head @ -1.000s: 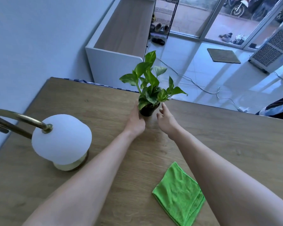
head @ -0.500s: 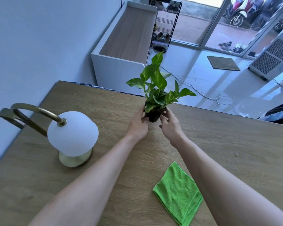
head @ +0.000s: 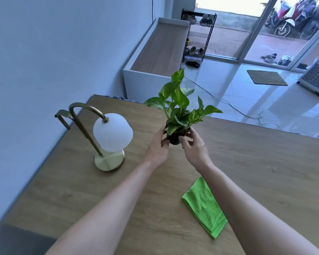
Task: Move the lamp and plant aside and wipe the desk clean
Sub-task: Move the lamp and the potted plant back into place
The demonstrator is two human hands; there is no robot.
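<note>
A small leafy green plant [head: 179, 107] in a dark pot is held above the wooden desk [head: 256, 162], near its far edge. My left hand [head: 157, 147] grips the pot from the left and my right hand [head: 195, 148] grips it from the right. A lamp [head: 111, 133] with a white globe shade, curved brass arm and round brass base stands on the desk to the left of my hands. A folded green cloth [head: 204, 205] lies flat on the desk near me, under my right forearm.
A blue wall runs along the desk's left side. Beyond the far edge stand a white low cabinet [head: 155, 57], a shoe rack [head: 197, 34], a cable on the tiled floor and a doormat [head: 266, 77] by glass doors.
Both hands closed on the pot and lifted the plant off the desk. The view tilted up, so the lamp and desk now sit lower and further right in the frame.
</note>
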